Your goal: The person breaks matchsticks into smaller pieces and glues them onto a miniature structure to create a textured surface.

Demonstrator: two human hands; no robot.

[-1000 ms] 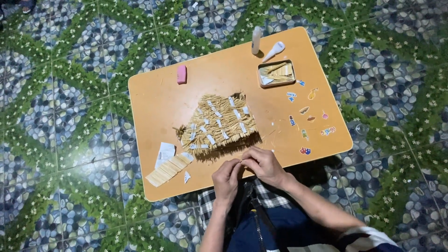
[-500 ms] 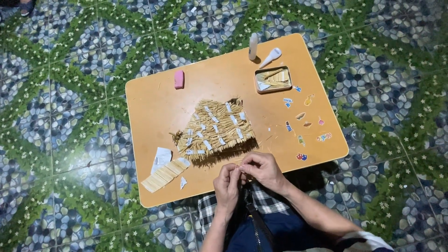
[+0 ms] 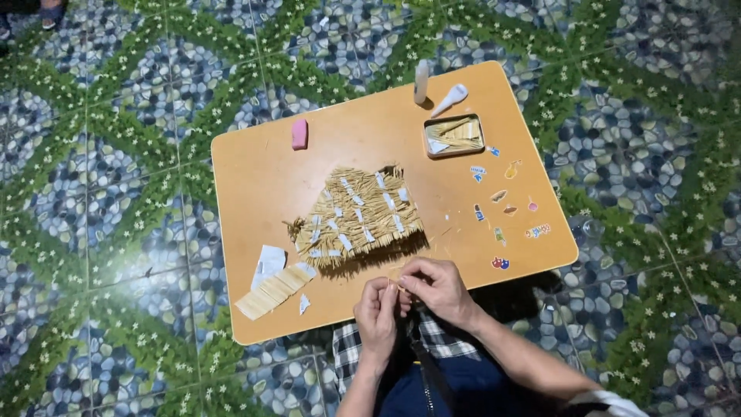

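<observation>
Both hands pinch something small, just below the straw roof.

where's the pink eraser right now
In the head view, the pink eraser lies at the table's far left, away from the straw piece.

Both hands pinched together at table edge, beside straw roof model.

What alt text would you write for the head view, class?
Two hands, left hand and right hand, meet fingertip to fingertip at the near edge of an orange table, beside a taped straw roof model; a small tin sits beyond.
</observation>
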